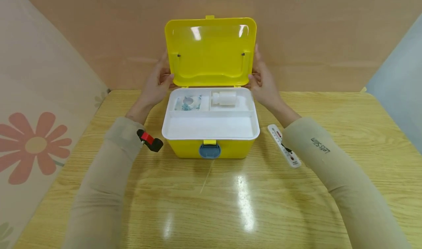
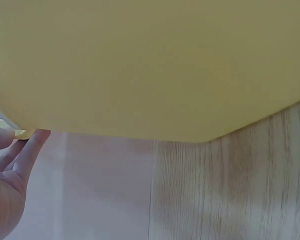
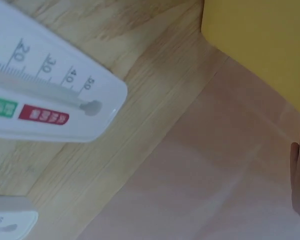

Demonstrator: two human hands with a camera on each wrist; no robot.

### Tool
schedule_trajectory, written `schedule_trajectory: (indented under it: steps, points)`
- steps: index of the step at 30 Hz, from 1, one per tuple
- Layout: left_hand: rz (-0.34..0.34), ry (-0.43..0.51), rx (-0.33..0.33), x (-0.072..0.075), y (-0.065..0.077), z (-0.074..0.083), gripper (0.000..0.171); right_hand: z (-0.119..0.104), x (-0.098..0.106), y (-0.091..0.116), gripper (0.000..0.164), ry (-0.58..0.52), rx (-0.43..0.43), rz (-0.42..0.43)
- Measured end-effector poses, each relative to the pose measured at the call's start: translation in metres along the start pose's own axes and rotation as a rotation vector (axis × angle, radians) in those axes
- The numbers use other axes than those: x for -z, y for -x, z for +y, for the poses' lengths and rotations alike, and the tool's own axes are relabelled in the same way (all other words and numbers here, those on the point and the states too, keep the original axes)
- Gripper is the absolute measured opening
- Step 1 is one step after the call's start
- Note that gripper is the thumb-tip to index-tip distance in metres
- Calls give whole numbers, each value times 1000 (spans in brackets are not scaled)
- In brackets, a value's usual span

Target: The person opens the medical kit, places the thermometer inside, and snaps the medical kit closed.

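Observation:
A yellow storage box (image 1: 184, 150) stands on the table with its lid (image 1: 211, 53) raised. My left hand (image 1: 156, 86) holds the lid's lower left edge, thumb in front and fingers behind it. On the other side, my right hand (image 1: 266, 88) grips the lower right edge the same way. The white tray (image 1: 211, 126) inside has three compartments. A clear packet with blue print (image 1: 192, 103) lies in the back left one, a white bottle (image 1: 225, 98) on its side in the back right one. The left wrist view is mostly filled by the box's yellow side.
Right of the box lies a white thermometer (image 1: 275, 133), partly under my right sleeve. The right wrist view shows the end of a second thermometer (image 3: 12, 215) beside it. A brown wall (image 1: 313, 40) rises behind the wooden table (image 1: 211, 205).

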State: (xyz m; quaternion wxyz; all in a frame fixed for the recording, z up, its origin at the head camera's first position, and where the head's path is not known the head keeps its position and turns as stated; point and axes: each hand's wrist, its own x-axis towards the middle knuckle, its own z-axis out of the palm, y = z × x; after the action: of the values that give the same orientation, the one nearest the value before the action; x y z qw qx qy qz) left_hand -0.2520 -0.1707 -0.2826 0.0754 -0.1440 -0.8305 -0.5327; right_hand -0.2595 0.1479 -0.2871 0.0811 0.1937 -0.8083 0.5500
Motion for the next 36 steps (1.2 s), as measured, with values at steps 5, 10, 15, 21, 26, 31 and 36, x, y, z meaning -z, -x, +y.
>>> schedule_trajectory:
  steps: [5,10,15,21,26,31,36]
  points:
    - [59,21,45,-4,-2,-4,63,4,-3,-1,74,-6,-33,35]
    - [91,11,79,-8,-4,-6,58,7,-5,-1,65,24,-45,87]
    - [110,-45,125,-10,-4,-5,56,9,-6,-2,61,-1,-69,95]
    - [111,-41,160,-15,-7,-6,55,10,-3,-1,55,22,-110,106]
    - [101,-15,169,-19,-9,-9,53,12,-1,1,52,-10,-132,134]
    - [106,-57,188,-19,-8,-12,51,13,-2,1,48,15,-141,145]
    - [79,-100,198,-18,-8,-14,50,14,-2,1,46,35,-169,154]
